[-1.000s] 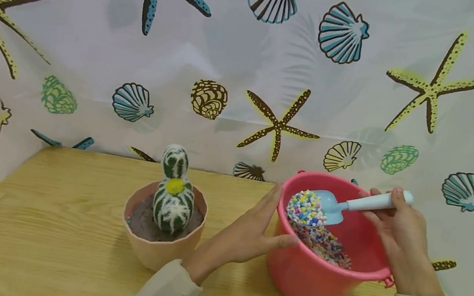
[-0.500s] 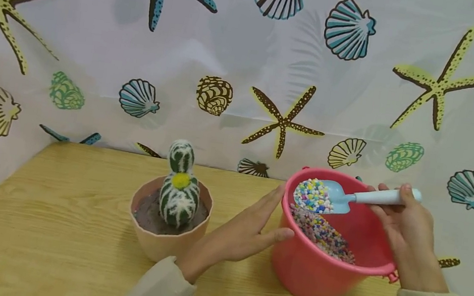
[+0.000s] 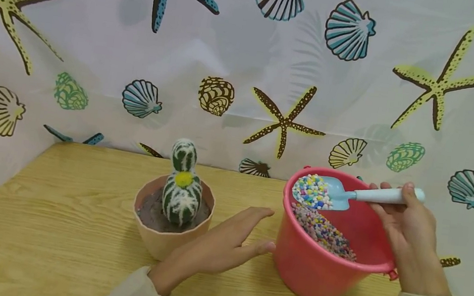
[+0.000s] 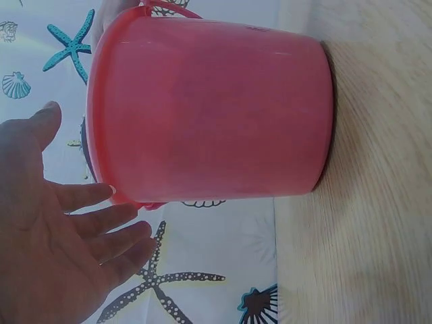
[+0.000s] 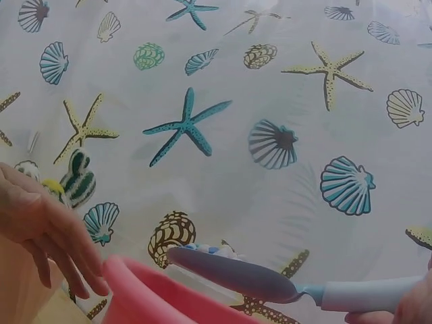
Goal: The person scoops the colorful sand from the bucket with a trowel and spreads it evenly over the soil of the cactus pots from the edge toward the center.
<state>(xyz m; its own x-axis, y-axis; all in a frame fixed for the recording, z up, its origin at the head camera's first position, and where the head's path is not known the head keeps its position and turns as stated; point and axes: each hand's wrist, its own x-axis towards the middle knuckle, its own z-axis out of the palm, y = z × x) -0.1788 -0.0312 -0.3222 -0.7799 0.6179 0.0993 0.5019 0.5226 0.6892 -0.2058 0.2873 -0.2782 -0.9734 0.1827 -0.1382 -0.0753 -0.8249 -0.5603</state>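
My right hand (image 3: 411, 226) grips the pale handle of a light blue scoop (image 3: 339, 194) over the pink bucket (image 3: 314, 278). Small multicoloured beads (image 3: 313, 192) fill the scoop's blade, which lies nearly level at the bucket's left rim. More beads (image 3: 326, 235) are heaped inside the bucket against its near left wall. Held out with fingers straight, my left hand (image 3: 220, 241) is just left of the bucket and holds nothing. In the left wrist view its open palm (image 4: 54, 250) faces the bucket's side.
Left of the bucket stands a peach-coloured pot (image 3: 168, 244) with grey soil and a round striped cactus (image 3: 182, 201) bearing a yellow flower. Both vessels stand on a wooden table (image 3: 51, 223). Behind it hangs a white cloth (image 3: 248, 59) printed with shells and starfish.
My left hand has drawn away from the bucket's rim, down and to the left. The loaded scoop has risen slightly off the beads in the bucket. The view has shifted a little.
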